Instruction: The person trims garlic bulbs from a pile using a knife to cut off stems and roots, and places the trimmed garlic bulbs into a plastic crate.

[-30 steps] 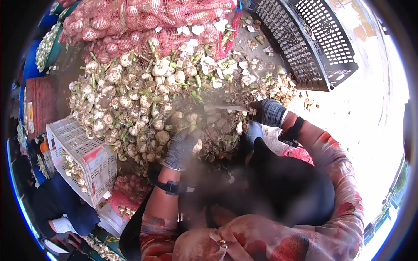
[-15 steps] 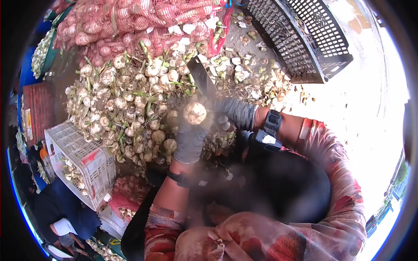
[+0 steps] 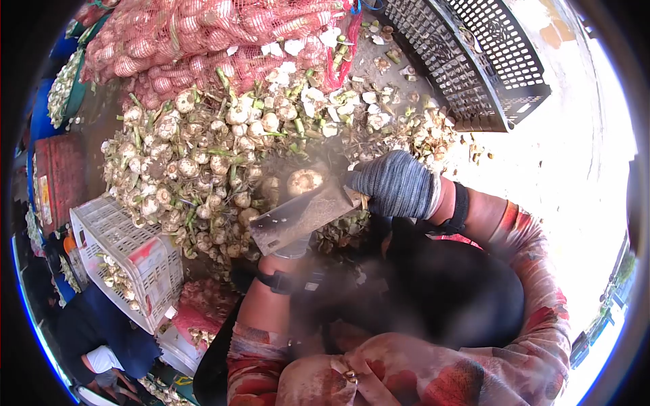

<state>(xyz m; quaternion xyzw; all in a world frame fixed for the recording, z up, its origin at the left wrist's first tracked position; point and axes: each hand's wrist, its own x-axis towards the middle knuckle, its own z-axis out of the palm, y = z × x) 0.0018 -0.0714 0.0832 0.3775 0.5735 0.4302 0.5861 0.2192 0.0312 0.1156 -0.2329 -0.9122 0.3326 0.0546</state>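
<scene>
My right hand [image 3: 396, 184], in a grey knit glove, is wrapped around the handle of a cleaver [image 3: 294, 220]. Its broad, dirt-smeared blade points left and lies across the view over my left hand [image 3: 296, 248]. Only a bit of that gloved hand shows below the blade; the fingers are mostly hidden or blurred. A garlic bulb [image 3: 305, 181] with its pale cut face up sits just above the blade, in my left hand's grip. Beyond both hands spreads a large heap of garlic bulbs [image 3: 196, 162] with stems and roots.
Red mesh sacks of garlic [image 3: 203, 40] lie behind the heap. A black plastic crate [image 3: 467, 68] stands at the upper right, near scattered peelings [image 3: 406, 132]. At the left is a tipped white crate [image 3: 135, 247] with some bulbs. Another person [image 3: 101, 338] is at lower left.
The cleaver has swung from pointing up and away to lying leftward across my left hand. My right hand has moved right and turned. The garlic bulb has stayed nearly in place.
</scene>
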